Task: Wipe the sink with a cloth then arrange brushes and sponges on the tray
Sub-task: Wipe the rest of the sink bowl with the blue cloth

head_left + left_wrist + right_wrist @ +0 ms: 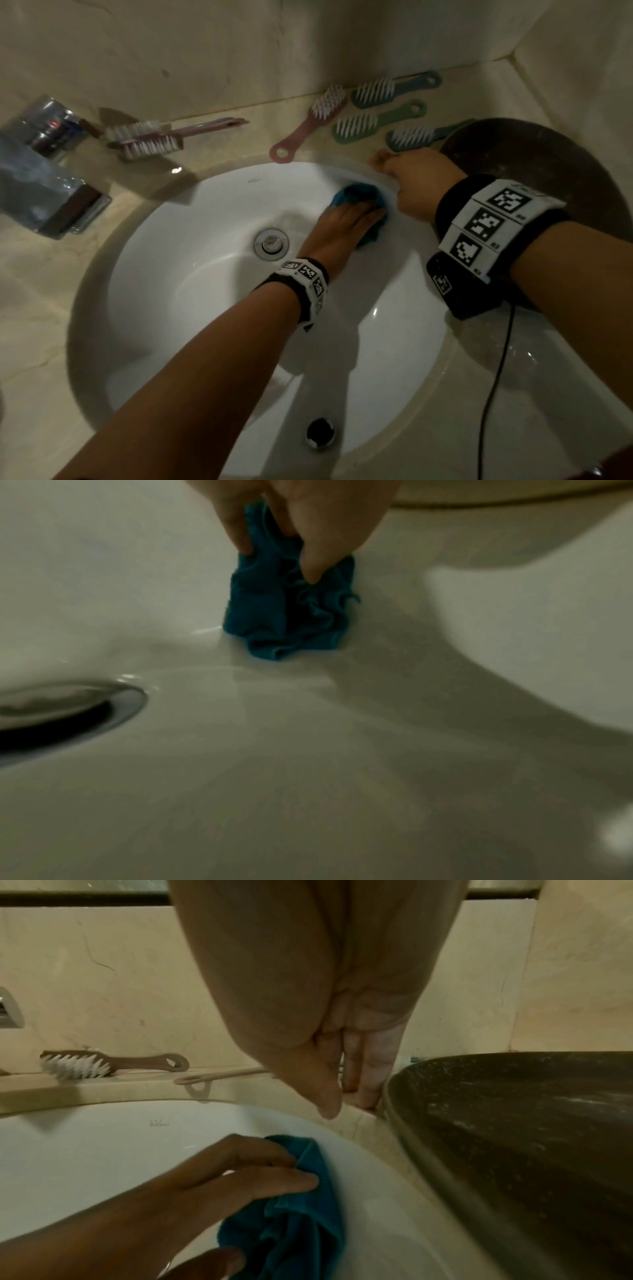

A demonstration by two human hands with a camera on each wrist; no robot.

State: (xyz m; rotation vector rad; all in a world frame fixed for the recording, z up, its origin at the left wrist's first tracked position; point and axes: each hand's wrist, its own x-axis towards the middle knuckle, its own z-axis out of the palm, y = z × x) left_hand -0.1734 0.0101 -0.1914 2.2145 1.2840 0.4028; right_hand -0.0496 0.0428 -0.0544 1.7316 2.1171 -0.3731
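My left hand (pixel 346 219) is down in the white sink (pixel 205 291), fingers and thumb holding a bunched blue cloth (pixel 356 193) against the basin's far right wall. The left wrist view shows the fingertips (pixel 311 572) dug into the cloth's (pixel 287 610) folds. My right hand (pixel 411 171) rests on the counter at the sink's rim, its straight fingers (pixel 369 1085) touching the stone beside the dark round tray (pixel 548 164). Behind it lie a pink brush (pixel 308 126) and three green brushes (pixel 373 121). No sponge is in view.
Two more pink-handled brushes (pixel 154 137) lie by the chrome faucet (pixel 44 157) at the back left. The drain (pixel 271 244) sits mid-basin, the overflow hole (pixel 320 432) at the near wall. A black cable (pixel 496 377) hangs from my right wrist. Walls close off the back and right.
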